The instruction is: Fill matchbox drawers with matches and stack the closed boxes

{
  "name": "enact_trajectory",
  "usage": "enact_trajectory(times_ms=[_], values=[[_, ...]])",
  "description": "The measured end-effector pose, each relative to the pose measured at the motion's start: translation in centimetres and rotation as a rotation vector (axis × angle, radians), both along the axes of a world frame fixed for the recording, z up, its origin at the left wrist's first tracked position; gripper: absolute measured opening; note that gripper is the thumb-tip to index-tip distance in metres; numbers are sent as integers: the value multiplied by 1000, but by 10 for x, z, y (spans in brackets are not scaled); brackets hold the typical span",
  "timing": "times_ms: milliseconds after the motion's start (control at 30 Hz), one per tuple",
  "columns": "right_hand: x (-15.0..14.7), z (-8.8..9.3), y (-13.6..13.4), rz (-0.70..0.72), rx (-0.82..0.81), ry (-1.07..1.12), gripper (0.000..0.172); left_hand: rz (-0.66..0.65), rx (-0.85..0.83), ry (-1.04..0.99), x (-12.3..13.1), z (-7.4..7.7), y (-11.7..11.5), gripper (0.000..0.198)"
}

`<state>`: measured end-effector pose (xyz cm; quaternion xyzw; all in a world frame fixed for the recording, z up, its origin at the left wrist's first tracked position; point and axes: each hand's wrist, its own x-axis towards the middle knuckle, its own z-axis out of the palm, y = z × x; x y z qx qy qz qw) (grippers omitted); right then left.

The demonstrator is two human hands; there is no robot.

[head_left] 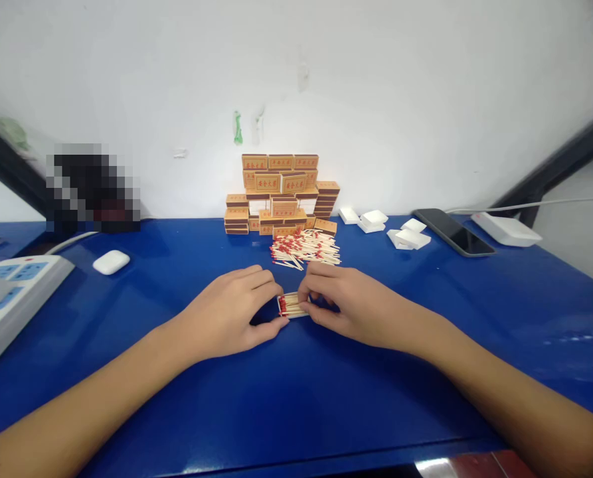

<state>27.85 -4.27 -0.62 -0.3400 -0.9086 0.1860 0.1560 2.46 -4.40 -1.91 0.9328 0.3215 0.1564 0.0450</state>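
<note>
A small white matchbox tray (pixel 279 307) with red-tipped matches (pixel 290 305) lying in it rests on the blue table between my hands. My left hand (pixel 234 309) grips the tray's left end, thumb at the near corner and fingers at the far corner. Over the right end, my right hand (pixel 343 302) has its thumb and forefinger pinched at the matches; its other fingers are curled, and it covers that end of the tray. Just beyond lies a loose heap of matches (pixel 306 249), red heads mostly to the left.
Stacked matchboxes (pixel 281 192) stand against the white wall behind the heap. Several white trays (pixel 373 220) lie to their right, then a phone (pixel 453 232) and a white box (pixel 508 229). At left are a white earbud case (pixel 111 262) and a power strip (pixel 22 285).
</note>
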Motion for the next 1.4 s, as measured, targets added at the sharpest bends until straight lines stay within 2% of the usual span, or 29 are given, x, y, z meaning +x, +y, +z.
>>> enact_trajectory(times_ms=[333, 567, 767, 1400], values=[[-11, -6, -3, 70, -2, 139, 11, -16, -17, 1, 2, 1, 0, 19], [-13, -5, -6, 157, 30, 137, 29, -17, -42, -3, 1, 3, 0, 14], [-11, -6, -5, 133, 58, 164, 22, -13, -32, -8, 1, 1, 0, 16], [0, 2, -1, 108, 84, 76, 25, -4, 19, 5, 1, 0, 0, 23]])
